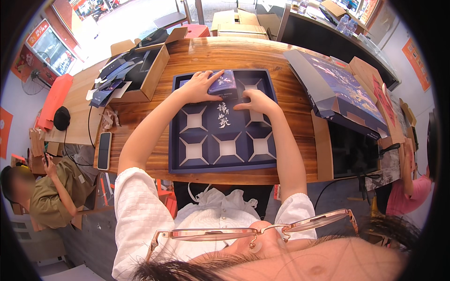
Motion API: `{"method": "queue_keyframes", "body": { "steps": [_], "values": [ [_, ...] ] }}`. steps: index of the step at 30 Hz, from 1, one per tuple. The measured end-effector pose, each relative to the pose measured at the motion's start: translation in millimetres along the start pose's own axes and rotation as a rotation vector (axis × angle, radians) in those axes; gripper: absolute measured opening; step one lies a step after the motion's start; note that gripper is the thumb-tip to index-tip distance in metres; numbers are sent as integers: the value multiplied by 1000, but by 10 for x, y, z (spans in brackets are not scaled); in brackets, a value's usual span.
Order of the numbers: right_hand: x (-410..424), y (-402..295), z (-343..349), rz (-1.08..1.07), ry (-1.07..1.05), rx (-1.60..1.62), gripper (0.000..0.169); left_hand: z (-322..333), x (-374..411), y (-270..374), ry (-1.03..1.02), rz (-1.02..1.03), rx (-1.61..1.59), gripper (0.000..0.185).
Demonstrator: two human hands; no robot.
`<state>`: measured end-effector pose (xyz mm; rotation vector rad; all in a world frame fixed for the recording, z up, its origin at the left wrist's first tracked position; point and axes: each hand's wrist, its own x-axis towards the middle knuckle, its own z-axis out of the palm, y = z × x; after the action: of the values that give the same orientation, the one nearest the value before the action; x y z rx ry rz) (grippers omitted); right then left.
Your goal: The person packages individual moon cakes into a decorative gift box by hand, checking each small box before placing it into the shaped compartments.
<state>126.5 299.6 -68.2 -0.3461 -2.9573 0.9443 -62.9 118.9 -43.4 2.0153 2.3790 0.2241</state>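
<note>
A dark blue gift-box tray with several square compartments lies before me on the wooden table. Small purple cartons, bearing printed writing, occupy its far row. My left hand spreads over them, its index finger on top of the far middle purple carton and its thumb along the near side. That carton stands proud of the tray, its dark front face showing. Over the right side of the tray, my right hand has thumb and fingers parted with nothing between them. White-bottomed compartments show in the near row.
At left, an open cardboard box holds folded dark blue card pieces. A phone lies near the table's left edge. A large printed lid leans over another carton at right. People sit left and right.
</note>
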Motion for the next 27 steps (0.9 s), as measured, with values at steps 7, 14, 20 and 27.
{"method": "queue_keyframes", "body": {
  "steps": [7, 14, 20, 27],
  "values": [
    [-8, -11, -15, 7, -11, 1, 56, -60, 58, -15, -70, 12, 58, 98],
    [-1, -6, -5, -5, -16, -11, 54, -79, 99, -14, -111, 43, 175, 99],
    [-3, 27, 11, -13, -7, 1, 53, -150, 135, 43, -183, 32, 172, 95],
    [-3, -17, -15, -8, -6, -7, 55, -72, 212, 122, 69, 59, -11, 84]
  ]
}}
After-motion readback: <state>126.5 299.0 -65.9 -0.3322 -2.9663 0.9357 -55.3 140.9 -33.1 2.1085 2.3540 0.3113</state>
